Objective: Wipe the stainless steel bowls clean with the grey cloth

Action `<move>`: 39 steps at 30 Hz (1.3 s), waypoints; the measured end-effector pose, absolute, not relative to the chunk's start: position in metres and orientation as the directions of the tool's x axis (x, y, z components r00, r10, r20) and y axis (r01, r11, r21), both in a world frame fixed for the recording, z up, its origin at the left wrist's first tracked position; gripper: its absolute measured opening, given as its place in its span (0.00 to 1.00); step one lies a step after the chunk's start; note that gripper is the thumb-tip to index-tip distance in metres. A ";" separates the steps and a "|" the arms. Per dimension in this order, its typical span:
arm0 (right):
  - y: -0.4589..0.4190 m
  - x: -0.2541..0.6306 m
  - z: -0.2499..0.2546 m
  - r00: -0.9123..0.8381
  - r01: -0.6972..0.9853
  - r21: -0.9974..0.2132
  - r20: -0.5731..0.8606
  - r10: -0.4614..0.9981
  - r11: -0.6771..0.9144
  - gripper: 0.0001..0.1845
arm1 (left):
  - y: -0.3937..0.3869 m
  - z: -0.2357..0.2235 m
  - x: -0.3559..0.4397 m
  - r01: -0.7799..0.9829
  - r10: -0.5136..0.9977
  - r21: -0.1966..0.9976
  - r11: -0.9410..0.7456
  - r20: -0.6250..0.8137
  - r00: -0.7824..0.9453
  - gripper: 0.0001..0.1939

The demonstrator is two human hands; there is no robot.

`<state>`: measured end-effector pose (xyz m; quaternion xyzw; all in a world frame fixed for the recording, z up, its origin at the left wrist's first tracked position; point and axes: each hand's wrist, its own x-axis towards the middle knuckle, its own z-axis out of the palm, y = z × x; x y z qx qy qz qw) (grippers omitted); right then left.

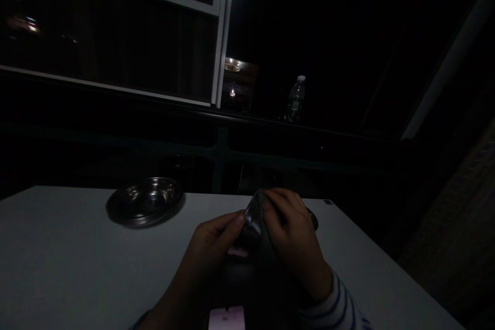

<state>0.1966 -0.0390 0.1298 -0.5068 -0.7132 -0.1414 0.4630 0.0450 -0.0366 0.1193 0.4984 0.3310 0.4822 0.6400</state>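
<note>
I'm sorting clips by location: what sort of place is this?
Probably a dim room, perhaps a dining area: a white table, a metal bowl and a white-framed window suggest it.

1 head-worn camera looks forward and down, close behind the hands (296, 237), facing a window (127, 44).

The held object (253, 224) looked dark grey, the sleeve (335, 305) white with blue stripes. Near the far edge of the whitish table (77, 263), bowls (145, 202) were silver.
</note>
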 end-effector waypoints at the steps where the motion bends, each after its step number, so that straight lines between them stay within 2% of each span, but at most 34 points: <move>1: -0.039 0.195 0.129 -0.075 0.860 -0.240 0.812 0.578 0.450 0.13 | -0.036 0.120 0.045 -0.292 0.947 0.956 0.041 0.056 0.316 0.18; 7: -0.046 0.176 0.123 -0.303 0.851 0.040 0.853 0.426 0.524 0.13 | -0.035 0.125 0.043 -0.429 0.958 0.903 0.002 0.122 0.261 0.14; 10: -0.047 0.171 0.122 -0.331 0.849 0.106 0.870 0.366 0.517 0.13 | -0.037 0.129 0.044 -0.454 0.964 0.891 -0.001 0.122 0.236 0.13; 13: -0.047 0.173 0.123 -0.272 0.855 0.029 0.875 0.400 0.518 0.12 | -0.039 0.130 0.044 -0.438 0.961 0.899 0.003 0.120 0.251 0.13; 18: -0.044 0.188 0.128 -0.104 0.865 -0.193 0.834 0.541 0.463 0.14 | -0.040 0.127 0.045 -0.355 0.941 0.933 0.061 0.065 0.333 0.15; 20: -0.042 0.192 0.129 -0.078 0.865 -0.230 0.816 0.573 0.446 0.14 | -0.039 0.125 0.046 -0.332 0.943 0.941 0.061 0.054 0.328 0.16; 23: -0.042 0.191 0.128 -0.134 0.866 -0.184 0.810 0.570 0.465 0.14 | -0.037 0.124 0.045 -0.337 0.948 0.939 0.071 0.042 0.317 0.17; 29: -0.048 0.175 0.122 -0.328 0.853 0.044 0.820 0.469 0.520 0.14 | -0.035 0.125 0.041 -0.391 0.961 0.920 -0.022 0.127 0.244 0.14; 31: -0.049 0.173 0.122 -0.328 0.850 0.049 0.828 0.455 0.524 0.14 | -0.035 0.125 0.040 -0.390 0.962 0.920 -0.025 0.129 0.242 0.13; 35: -0.045 0.181 0.126 -0.188 0.859 -0.114 0.835 0.516 0.498 0.13 | -0.036 0.125 0.040 -0.376 0.948 0.926 0.036 0.086 0.305 0.15; 39: -0.033 0.200 0.128 -0.058 0.833 -0.311 0.773 0.632 0.458 0.13 | -0.040 0.126 0.043 -0.362 0.939 0.927 0.096 0.036 0.342 0.15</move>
